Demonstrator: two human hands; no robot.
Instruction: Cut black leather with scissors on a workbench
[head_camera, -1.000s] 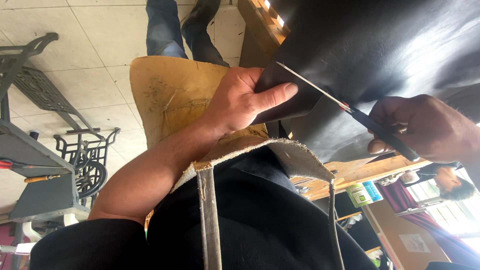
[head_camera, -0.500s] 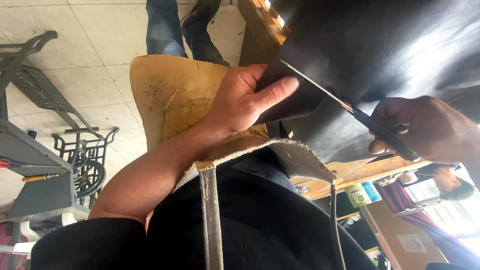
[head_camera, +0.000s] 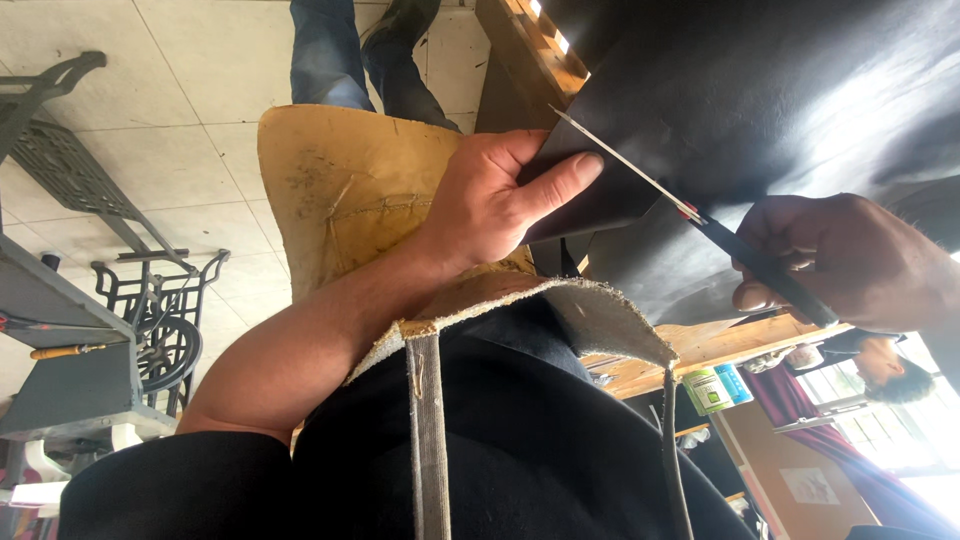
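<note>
My left hand (head_camera: 480, 205) grips the edge of a black leather-like sheet (head_camera: 760, 90), thumb pressed flat on a folded-down flap. My right hand (head_camera: 860, 260) is shut on the black handle of a cutting tool. The tool's long thin silver blade (head_camera: 620, 160) lies along the sheet's edge, and its tip reaches just above my left thumb. A worn tan apron (head_camera: 340, 190) covers my lap under my left forearm. Whether the tool is a pair of scissors or a knife is unclear.
A wooden bench edge (head_camera: 720, 345) runs under the sheet, with small green and blue containers (head_camera: 720, 388) below it. A black iron treadle stand (head_camera: 150, 310) sits on the tiled floor at left. Legs in jeans (head_camera: 330, 50) show at the top. Another person (head_camera: 880, 360) is at far right.
The blade and the sheet's flap have shifted slightly upward in view. Both hands keep the same grips.
</note>
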